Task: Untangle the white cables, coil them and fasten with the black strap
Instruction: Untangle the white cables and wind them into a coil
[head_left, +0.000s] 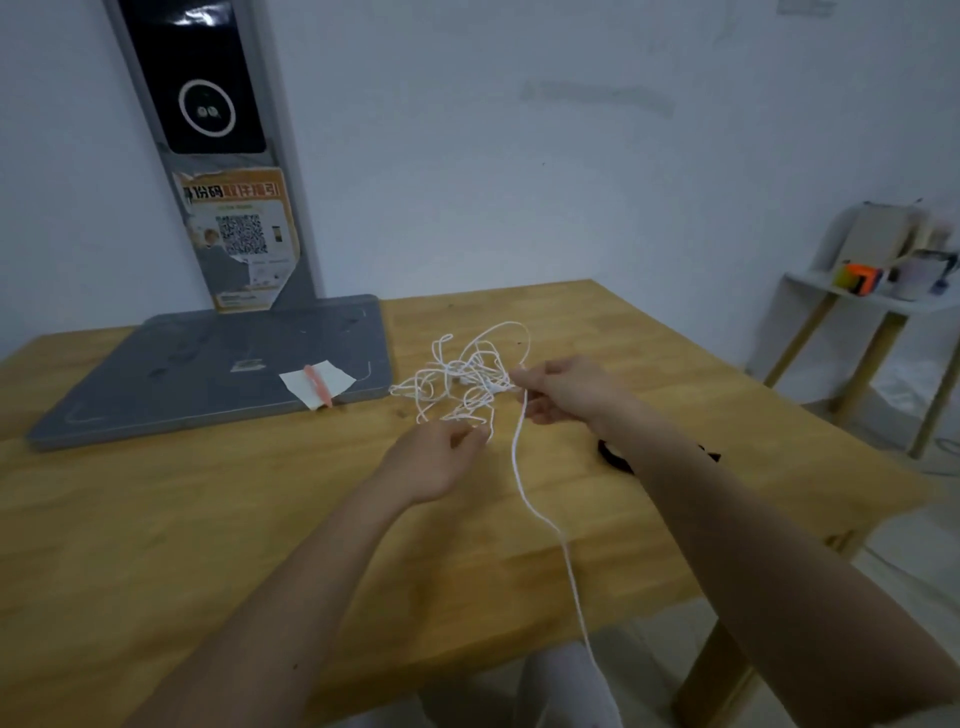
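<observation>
A loose tangle of thin white cables (462, 382) lies on the wooden table (208, 519) in front of me. My right hand (563, 389) pinches the tangle at its right side. One free strand (530, 499) runs from that hand down over the near table edge. My left hand (441, 457) pinches a strand at the tangle's near edge. The black strap (613, 457) lies on the table behind my right forearm, mostly hidden by it.
A grey metal base plate (208, 374) with an upright post stands at the back left of the table. A white paper slip (317, 387) and a pink pen (319, 387) rest on it. A small white shelf (857, 312) with boxes stands far right.
</observation>
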